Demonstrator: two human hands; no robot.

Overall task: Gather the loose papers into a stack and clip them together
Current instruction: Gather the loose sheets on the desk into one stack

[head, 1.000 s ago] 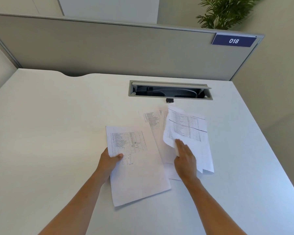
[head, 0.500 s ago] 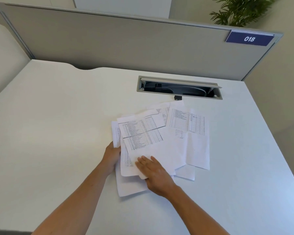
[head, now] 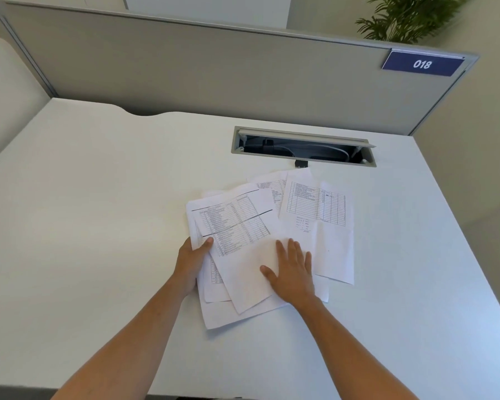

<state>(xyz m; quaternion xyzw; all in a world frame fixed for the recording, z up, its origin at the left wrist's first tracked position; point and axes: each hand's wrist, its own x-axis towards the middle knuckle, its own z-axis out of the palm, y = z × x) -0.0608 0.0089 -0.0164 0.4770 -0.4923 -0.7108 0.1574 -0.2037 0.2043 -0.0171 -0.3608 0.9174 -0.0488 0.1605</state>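
- Several loose papers (head: 243,226) lie fanned and overlapping on the white desk (head: 98,226), just in front of the open cable tray (head: 302,147); edges are askew, nothing squared yet
- left hand (head: 191,262) grips the fan's left edge, thumb curled on top, fingers hidden underneath; right hand (head: 293,269) lies flat, fingers straight, pressing a sheet and holding nothing
- one printed sheet (head: 318,226) sits farthest right of the fan — likely to be left behind, or to crease, if the flat palm drags it
- a small black object (head: 300,163) — possibly the clip — sits at the tray's near lip, touching the papers' far edge; shoving sheets toward the tray could knock it in
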